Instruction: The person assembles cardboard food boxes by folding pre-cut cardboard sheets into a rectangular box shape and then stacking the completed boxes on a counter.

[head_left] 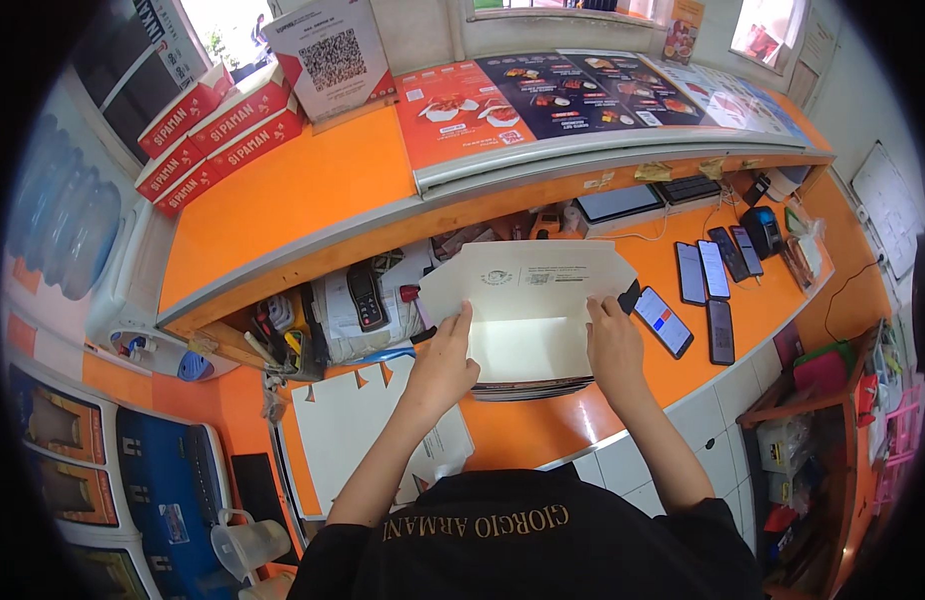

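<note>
Phones (666,322) lie right of an open white box (531,345), flat cardboard (333,425) left. Left hand (446,358) and right hand (614,350) clamp fingers on the box's sides, over an orange counter (573,428) beside white floor tiles (725,462).

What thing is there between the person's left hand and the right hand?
In the head view, an open, white-lined cardboard box is between the left hand and right hand.

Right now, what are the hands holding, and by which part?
An open white box, by its sides: left hand at the left, right hand at the right.
</note>
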### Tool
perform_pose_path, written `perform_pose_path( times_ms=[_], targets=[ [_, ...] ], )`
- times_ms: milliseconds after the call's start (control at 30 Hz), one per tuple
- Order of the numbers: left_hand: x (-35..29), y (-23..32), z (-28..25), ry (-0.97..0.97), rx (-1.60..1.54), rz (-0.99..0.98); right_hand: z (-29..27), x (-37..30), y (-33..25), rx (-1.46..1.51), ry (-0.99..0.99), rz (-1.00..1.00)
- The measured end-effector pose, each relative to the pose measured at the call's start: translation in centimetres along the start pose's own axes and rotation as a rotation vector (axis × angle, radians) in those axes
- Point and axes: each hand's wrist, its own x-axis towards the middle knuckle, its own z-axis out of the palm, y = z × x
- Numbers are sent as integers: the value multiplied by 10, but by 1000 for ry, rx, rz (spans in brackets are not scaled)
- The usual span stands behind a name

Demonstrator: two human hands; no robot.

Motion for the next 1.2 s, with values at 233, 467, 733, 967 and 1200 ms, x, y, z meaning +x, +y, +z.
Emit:
perform_pose_path(
  times_ms=[233, 467, 733, 967, 1200],
  targets=[
    [-2, 6, 4, -57, 65, -100, 2, 1, -4, 21, -2, -16],
    [1, 11, 5, -29, 110, -65, 14, -2, 13, 19, 165, -80],
    [-17, 24, -14, 3, 43, -81, 96, -53, 210, 481, 550, 600],
    [-44, 118, -106, 99, -3, 781, 116, -137, 319, -159, 318, 809],
    [-84, 163, -117, 334, -62, 1309, 116, -118, 330, -365, 124, 904]
  ],
)
